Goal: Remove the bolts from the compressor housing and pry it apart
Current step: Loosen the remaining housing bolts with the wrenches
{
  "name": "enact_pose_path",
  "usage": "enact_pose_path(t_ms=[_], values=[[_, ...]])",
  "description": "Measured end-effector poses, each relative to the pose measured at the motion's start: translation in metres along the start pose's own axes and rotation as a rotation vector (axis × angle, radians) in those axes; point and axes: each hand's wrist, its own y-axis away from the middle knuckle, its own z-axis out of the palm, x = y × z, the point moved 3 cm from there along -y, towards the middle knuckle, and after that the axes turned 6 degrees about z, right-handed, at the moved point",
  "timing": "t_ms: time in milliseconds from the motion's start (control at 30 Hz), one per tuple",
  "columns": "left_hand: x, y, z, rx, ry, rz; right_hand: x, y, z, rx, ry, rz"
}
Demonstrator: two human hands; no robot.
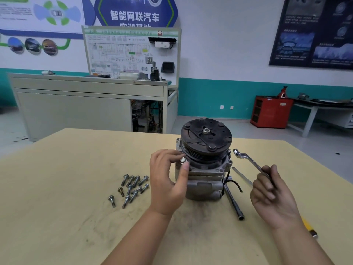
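- Currently the compressor stands upright near the middle of the surface, with its dark pulley facing up and a nut at the pulley's centre.
- Left hand: thumb and fingertips pinch the head of a bolt at the left flange of the housing, just under the pulley rim. The bolt head sits proud of the flange; its shank is hidden.
- Right hand: fingers curl round the shaft of a ring wrench, held in the air to the right of the compressor. The ring end points up and left, near the housing's right ear but apart from it.
- Loose bolts lie in a cluster on the surface to the left of the compressor, beside the left wrist. One lies a little apart at the lower left.
- A dark metal rod lies on the surface against the compressor's right side, with a flat metal strip just beyond it.
- A black wire loops out from the housing's right side.
- A yellow-handled tool lies partly hidden behind the right forearm.
- Dark smudges mark the surface in front of the compressor.
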Motion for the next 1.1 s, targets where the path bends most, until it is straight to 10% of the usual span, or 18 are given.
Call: enact_pose_path(t_ms=[400, 733, 1100], values=[[-0.056, -0.001, -0.019, 0.154, -0.067, -0.701, 0.002, 0.001, 0.001, -0.007, -0.014, 0.013], [-0.078, -0.015, -0.114, -0.429, -0.662, -0.835, -0.003, 0.001, -0.002, -0.040, -0.145, -0.016], [-0.070, -0.003, -0.114, -0.485, -0.778, -0.658, -0.007, -0.001, -0.008, -0.018, -0.237, -0.037]])
